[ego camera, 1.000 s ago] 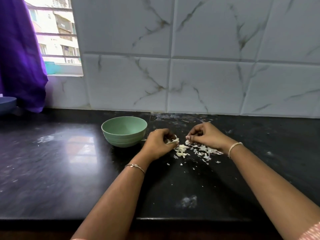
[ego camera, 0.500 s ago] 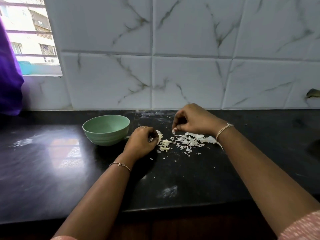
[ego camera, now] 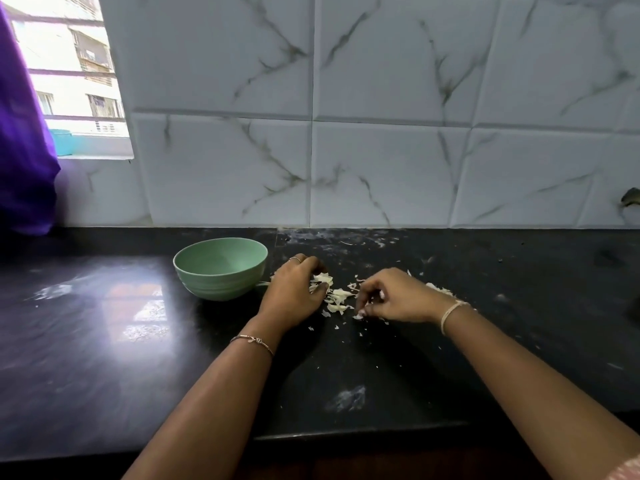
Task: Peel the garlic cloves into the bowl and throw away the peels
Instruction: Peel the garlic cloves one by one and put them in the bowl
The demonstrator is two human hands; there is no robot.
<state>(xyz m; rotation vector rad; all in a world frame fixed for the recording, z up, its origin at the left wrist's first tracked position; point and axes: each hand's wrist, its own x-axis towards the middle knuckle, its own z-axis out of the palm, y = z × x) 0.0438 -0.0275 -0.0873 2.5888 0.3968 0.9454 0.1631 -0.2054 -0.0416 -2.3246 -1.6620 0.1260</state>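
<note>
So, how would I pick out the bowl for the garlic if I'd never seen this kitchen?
Find the black countertop under the white marbled tile wall. Towards its back, just left of the person's left hand and the scattered peels, stands the bowl. It is the only round, pale green thing on it.

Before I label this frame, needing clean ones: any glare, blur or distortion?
Head view: a bright glare patch on the glossy black stone counter left of the pale green round bowl; wide-angle lens bows the white marble-look tiles; the left hand and right hand at the white garlic peels look slightly soft.
</note>
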